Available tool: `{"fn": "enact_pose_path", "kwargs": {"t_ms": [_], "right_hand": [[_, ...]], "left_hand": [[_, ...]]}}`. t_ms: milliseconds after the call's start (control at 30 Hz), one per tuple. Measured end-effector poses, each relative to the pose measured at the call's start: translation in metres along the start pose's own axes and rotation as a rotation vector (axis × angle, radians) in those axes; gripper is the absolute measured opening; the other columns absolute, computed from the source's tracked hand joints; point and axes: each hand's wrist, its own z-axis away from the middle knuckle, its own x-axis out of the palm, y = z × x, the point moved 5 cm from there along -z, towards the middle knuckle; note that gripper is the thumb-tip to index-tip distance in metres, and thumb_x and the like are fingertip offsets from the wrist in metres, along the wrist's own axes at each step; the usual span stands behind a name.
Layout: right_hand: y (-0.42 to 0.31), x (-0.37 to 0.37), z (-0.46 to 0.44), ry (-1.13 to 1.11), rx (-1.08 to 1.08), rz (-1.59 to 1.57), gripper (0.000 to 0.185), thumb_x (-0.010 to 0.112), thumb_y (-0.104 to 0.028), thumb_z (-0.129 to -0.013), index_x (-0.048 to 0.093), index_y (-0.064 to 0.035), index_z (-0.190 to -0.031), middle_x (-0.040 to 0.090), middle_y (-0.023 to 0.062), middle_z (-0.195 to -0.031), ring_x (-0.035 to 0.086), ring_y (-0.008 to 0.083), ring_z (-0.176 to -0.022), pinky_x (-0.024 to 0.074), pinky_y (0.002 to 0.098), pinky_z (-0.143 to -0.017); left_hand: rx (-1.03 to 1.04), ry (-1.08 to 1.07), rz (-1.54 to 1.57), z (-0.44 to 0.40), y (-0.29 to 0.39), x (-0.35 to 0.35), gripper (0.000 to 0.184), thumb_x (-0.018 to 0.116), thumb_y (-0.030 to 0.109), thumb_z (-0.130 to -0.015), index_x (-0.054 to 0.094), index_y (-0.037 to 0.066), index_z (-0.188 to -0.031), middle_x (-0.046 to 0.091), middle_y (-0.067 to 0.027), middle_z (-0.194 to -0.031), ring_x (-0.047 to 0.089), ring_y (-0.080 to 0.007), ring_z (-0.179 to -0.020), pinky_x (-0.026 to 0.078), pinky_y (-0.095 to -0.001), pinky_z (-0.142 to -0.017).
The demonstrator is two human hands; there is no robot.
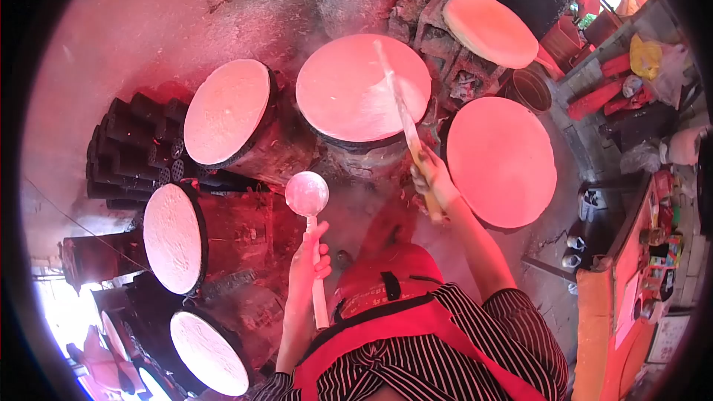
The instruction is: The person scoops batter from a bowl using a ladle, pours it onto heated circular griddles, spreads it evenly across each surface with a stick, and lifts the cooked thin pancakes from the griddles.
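Note:
My left hand (304,263) is wrapped round the handle of a ladle (307,194), whose round bowl points up and away from me. In my right hand (433,178) is a long wooden spatula (399,100). The spatula's pale, coated blade lies over the right part of a round griddle (349,89) on a drum stove straight ahead. A pale layer covers that griddle, with a whiter streaked patch by the blade. Close to my right forearm is another round, pale-covered griddle (501,162).
Further pale-covered griddles (226,113) stand on drum stoves at left. Behind them are stacked honeycomb coal briquettes (134,145). A thick pale round slab (490,30) rests on hollow blocks (434,33) near a bucket (529,89). An orange-sided table (598,327) with small goods stands at right.

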Motion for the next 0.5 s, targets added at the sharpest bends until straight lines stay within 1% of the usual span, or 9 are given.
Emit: {"fn": "enact_pose_path", "kwargs": {"t_ms": [33,67,133,200,300,333,433,467,500], "right_hand": [[-0.003,0.009,-0.015,-0.071,0.006,-0.112,0.040,0.044,-0.033,-0.105,0.043,-0.0316,-0.145,0.045,-0.0022,-0.063,0.033,0.0081,-0.043,0.0273,0.0240,-0.038],[0.003,0.020,-0.028,-0.020,0.160,-0.161,0.038,0.045,-0.032,-0.105,0.047,-0.0312,-0.143,0.045,-0.0026,-0.063,0.032,0.0077,-0.043,0.0272,0.0237,-0.038],[-0.002,0.038,-0.024,-0.074,0.240,-0.035,0.036,0.047,-0.031,-0.104,0.052,-0.0308,-0.140,0.045,-0.0038,-0.062,0.032,0.0072,-0.042,0.0265,0.0234,-0.037],[-0.011,0.053,0.007,-0.281,0.081,0.305,0.035,0.051,-0.029,-0.103,0.055,-0.0305,-0.137,0.044,-0.0054,-0.060,0.032,0.0068,-0.041,0.0251,0.0237,-0.037],[-0.004,-0.009,-0.001,0.225,-0.189,-0.017,0.040,0.057,-0.026,-0.101,0.052,-0.0317,-0.140,0.040,-0.0084,-0.056,0.033,0.0052,-0.040,0.0238,0.0238,-0.037],[-0.012,-0.006,0.018,0.270,-0.239,-0.138,0.037,0.059,-0.028,-0.099,0.056,-0.0278,-0.136,0.036,-0.0112,-0.053,0.029,0.0038,-0.038,0.0228,0.0232,-0.036],[0.008,0.014,0.018,0.123,-0.174,0.044,0.037,0.061,-0.023,-0.099,0.059,-0.0267,-0.135,0.042,-0.0105,-0.056,0.035,0.0026,-0.042,0.0276,0.0226,-0.038],[0.001,0.013,0.018,-0.003,-0.114,-0.009,0.033,0.062,-0.020,-0.098,0.063,-0.0234,-0.131,0.043,-0.0112,-0.057,0.035,0.0032,-0.043,0.0273,0.0229,-0.039],[-0.005,0.001,0.005,0.104,-0.161,0.054,0.033,0.063,-0.020,-0.098,0.063,-0.0226,-0.131,0.042,-0.0113,-0.057,0.034,0.0036,-0.043,0.0266,0.0231,-0.039]], "left_hand": [[-0.001,0.025,0.033,0.001,-0.002,0.012,0.052,0.039,0.048,-0.105,0.052,0.002,-0.127,0.043,0.0019,-0.080,0.032,-0.0041,-0.049,0.027,-0.0195,-0.041],[0.008,0.020,0.054,0.001,-0.003,0.021,0.053,0.039,0.049,-0.105,0.050,0.003,-0.129,0.043,0.0018,-0.079,0.032,-0.0045,-0.050,0.027,-0.0199,-0.041],[0.026,0.006,0.095,0.000,-0.004,0.035,0.056,0.039,0.051,-0.104,0.047,0.003,-0.133,0.043,0.0017,-0.077,0.033,-0.0053,-0.050,0.028,-0.0207,-0.042],[0.022,-0.040,0.122,-0.001,-0.002,0.038,0.052,0.041,0.047,-0.105,0.048,0.003,-0.131,0.044,0.0016,-0.076,0.034,-0.0063,-0.051,0.029,-0.0213,-0.042],[0.013,-0.040,0.127,-0.009,0.000,0.036,0.043,0.046,0.040,-0.104,0.050,0.002,-0.125,0.047,0.0002,-0.079,0.037,-0.0074,-0.054,0.031,-0.0226,-0.043],[0.006,-0.028,0.122,-0.010,0.000,0.035,0.039,0.048,0.037,-0.104,0.050,0.002,-0.122,0.048,-0.0004,-0.080,0.038,-0.0077,-0.055,0.032,-0.0230,-0.043],[-0.056,0.111,0.144,-0.016,0.005,0.045,0.029,0.054,0.028,-0.102,0.051,0.001,-0.113,0.052,-0.0032,-0.085,0.041,-0.0080,-0.058,0.034,-0.0216,-0.044],[-0.067,0.065,0.124,-0.018,0.006,0.048,0.027,0.053,0.026,-0.103,0.051,0.001,-0.113,0.052,-0.0032,-0.086,0.040,-0.0074,-0.058,0.033,-0.0205,-0.044],[-0.081,0.024,0.101,-0.018,0.007,0.047,0.026,0.053,0.025,-0.103,0.052,0.000,-0.112,0.052,-0.0032,-0.087,0.040,-0.0068,-0.058,0.033,-0.0195,-0.044]]}}
